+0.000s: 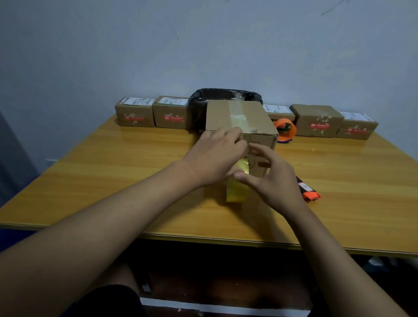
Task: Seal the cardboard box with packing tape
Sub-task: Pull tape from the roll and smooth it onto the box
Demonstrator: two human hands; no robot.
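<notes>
A brown cardboard box (223,115) stands in the middle of the wooden table (105,177), with a strip of clear packing tape (240,118) running along its top seam and over the near edge. The tape's loose yellowish end (236,191) hangs down the box's front face to the tabletop. My left hand (215,156) presses on the near top edge and front of the box over the tape. My right hand (272,176) is beside it, fingers spread, thumb touching the tape on the front face. An orange tape dispenser (285,129) sits behind the box on the right.
Several small taped parcels (135,114) line the table's far edge against the wall, on both sides. A bin with a black bag (198,104) stands behind the box. An orange and black box cutter (308,189) lies right of my right hand.
</notes>
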